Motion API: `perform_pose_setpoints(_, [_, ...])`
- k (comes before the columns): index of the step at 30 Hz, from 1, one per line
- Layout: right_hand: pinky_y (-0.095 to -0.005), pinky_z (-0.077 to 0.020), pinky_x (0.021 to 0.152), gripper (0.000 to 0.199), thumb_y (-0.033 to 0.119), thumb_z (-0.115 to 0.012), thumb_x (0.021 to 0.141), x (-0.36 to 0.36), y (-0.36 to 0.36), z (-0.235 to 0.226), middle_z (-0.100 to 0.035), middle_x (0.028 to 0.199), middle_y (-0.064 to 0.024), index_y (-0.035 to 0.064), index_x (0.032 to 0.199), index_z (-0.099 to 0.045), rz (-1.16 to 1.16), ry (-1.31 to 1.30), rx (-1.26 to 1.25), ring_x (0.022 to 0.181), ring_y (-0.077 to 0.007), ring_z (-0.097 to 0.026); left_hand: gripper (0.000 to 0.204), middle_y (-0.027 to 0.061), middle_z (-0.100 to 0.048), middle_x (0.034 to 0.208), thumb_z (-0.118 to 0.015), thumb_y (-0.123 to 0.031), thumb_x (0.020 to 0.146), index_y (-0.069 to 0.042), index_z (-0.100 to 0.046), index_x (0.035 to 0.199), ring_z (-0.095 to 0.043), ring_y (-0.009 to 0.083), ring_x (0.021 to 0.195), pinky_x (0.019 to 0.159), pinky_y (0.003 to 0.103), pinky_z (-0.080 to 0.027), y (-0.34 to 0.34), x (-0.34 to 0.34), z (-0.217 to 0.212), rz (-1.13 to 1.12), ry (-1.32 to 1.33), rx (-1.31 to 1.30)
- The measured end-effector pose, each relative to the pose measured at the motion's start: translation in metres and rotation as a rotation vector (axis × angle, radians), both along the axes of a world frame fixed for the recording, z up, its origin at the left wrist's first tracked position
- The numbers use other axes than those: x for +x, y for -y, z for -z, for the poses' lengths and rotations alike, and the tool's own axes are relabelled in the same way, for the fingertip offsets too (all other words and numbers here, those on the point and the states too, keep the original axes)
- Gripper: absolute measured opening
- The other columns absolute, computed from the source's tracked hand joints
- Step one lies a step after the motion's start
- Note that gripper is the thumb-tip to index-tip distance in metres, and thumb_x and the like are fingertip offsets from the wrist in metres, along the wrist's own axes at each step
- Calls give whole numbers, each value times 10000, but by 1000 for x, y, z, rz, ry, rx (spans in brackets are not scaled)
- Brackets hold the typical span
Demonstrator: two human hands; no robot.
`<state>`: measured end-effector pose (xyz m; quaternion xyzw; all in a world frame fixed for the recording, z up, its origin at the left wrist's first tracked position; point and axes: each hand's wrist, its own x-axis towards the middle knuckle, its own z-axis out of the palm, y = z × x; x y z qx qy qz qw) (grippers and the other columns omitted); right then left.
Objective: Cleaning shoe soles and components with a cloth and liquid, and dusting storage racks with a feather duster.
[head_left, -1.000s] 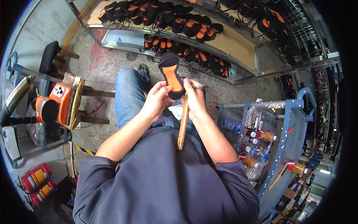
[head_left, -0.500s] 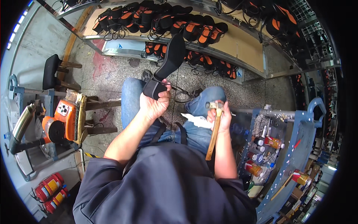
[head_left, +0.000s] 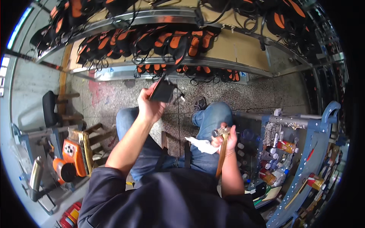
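Note:
In my left hand [head_left: 150,109] is a black wedge sandal [head_left: 163,92], gripped by its thick heel end. Its toe end points away toward the shelves, and thin straps dangle at its right side. My right hand [head_left: 227,141], above my right knee, is closed round a hammer [head_left: 221,157] just below its metal head. The wooden handle slants down toward my body. A crumpled white cloth or paper [head_left: 203,145] lies on my right thigh, against the fingers of that hand.
Metal shelves [head_left: 163,16] in front carry rows of black and orange sandals [head_left: 176,41]. On the right stands a blue-framed cart [head_left: 300,186] holding bottles [head_left: 268,176]. To the left are an orange machine [head_left: 75,154], a black-padded stool [head_left: 49,108] and red fire extinguishers [head_left: 70,216].
The sandal has tilted, so its long sole no longer faces up and its heel end shows instead. My right hand keeps the hammer. My view has shifted up toward the shelves.

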<state>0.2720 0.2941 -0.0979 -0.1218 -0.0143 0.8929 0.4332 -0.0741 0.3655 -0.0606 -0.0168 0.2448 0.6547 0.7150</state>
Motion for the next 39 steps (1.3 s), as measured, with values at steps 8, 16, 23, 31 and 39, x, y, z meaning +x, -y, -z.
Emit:
perform_pose_setpoints(8, [-299, -252, 474, 458, 594, -477, 1004, -3, -14, -8, -525, 672, -78, 192, 1201, -571, -47, -15, 3, 524, -156, -382, 579, 213, -596, 1325, -510, -215, 888, 63, -484, 1395, -585, 297, 1164, 1021, 387, -439, -198, 30, -18, 202, -1129, 166])
perform_pose_setpoints(16, [-314, -267, 489, 450, 565, -426, 1031, 41, 25, -16, -498, 669, -88, 199, 1253, -568, 56, -52, 19, 533, -164, -371, 748, 291, -521, 1367, -686, -324, 786, 43, -482, 1405, -456, 468, 1274, 1097, 512, -374, -205, 102, 39, 100, -2428, 323])
perform_pose_setpoints(23, [-317, -283, 464, 379, 452, -470, 1028, 108, 120, -11, -519, 699, -97, 138, 1180, -620, 251, -52, 45, 549, -179, -417, 451, 253, -566, 1356, -684, -183, 877, 64, -614, 1248, -543, 374, 1240, 1092, 419, -407, -87, 143, 20, 188, -1987, 478])
perform_pose_setpoints(31, [-304, -317, 447, 285, 271, -509, 980, 157, 270, -63, -546, 720, -124, 85, 1166, -618, 599, 206, 31, 522, -197, -452, 90, 43, -592, 900, -578, -131, 958, -95, -565, 877, -498, 105, 804, 726, 232, -370, 61, 267, -228, 494, -948, 830])
perform_pose_setpoints(39, [-216, -409, 404, 342, 290, -615, 958, 323, 410, -331, -625, 733, -48, 69, 1217, -581, 1385, 1218, 173, 510, -97, -543, 104, 37, -631, 858, -653, -206, 949, -109, -641, 987, -600, 156, 653, 597, 259, -467, 216, 285, -436, 845, -117, 1585])
